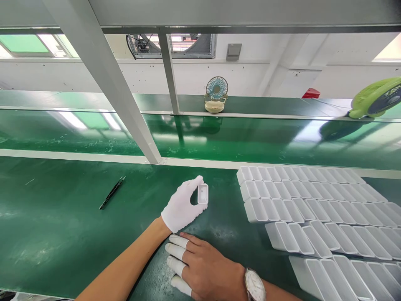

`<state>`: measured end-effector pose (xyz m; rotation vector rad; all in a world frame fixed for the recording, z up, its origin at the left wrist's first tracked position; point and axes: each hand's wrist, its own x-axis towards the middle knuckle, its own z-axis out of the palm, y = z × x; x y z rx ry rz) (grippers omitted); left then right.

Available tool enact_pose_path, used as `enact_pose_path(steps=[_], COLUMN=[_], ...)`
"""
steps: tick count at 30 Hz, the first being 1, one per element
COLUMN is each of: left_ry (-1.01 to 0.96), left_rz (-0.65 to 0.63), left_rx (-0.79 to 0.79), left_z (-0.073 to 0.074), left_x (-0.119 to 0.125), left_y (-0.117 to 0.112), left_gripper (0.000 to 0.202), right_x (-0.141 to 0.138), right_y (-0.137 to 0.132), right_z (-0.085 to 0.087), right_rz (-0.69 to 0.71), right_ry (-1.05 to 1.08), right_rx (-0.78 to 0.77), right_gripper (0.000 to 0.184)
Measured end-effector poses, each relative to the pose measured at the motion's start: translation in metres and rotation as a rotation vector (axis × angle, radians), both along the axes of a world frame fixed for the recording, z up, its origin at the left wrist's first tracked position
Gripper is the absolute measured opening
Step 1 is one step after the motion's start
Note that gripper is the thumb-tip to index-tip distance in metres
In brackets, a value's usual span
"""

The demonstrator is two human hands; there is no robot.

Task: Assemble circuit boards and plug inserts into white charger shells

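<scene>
My left hand (183,205), in a white glove, grips a small white open-topped plastic box (203,194) between thumb and fingers. A small dark slot shows on the box's inner floor. My right hand (203,265) lies flat on the green table just below the left wrist, its fingers stretched out with white finger cots on several of them. Nothing shows in that hand, and a wristwatch (255,285) is on its wrist. To the right stand several rows of similar white plastic boxes (282,209), packed side by side.
Black tweezers (112,193) lie on the green table (56,217) at left. A white slanting post (115,92) rises from the table's back edge. Behind it runs a green conveyor belt (244,140). A small fan (216,94) and a green fan (376,98) stand on the far ledge.
</scene>
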<state>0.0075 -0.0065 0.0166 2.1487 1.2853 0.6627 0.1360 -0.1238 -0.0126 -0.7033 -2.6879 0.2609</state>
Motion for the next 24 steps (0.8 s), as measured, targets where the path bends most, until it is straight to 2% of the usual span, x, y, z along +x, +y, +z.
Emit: enact_pose_path(steps=[18,24], left_ry=[-0.008,-0.019], left_rz=[-0.014,-0.009], left_rx=[0.003,-0.006], left_z=[-0.0032,-0.0052], left_x=[-0.0011,-0.0018], left_y=[0.0006,0.0003], left_gripper=[0.078,0.078], right_x=[0.0002,0.0007], right_y=[0.0001,0.0004], right_z=[0.0014,0.0044], right_rz=[0.002,-0.01], right_ry=[-0.018,0.014], right_rx=[-0.004,0.017], right_gripper=[0.031,0.037])
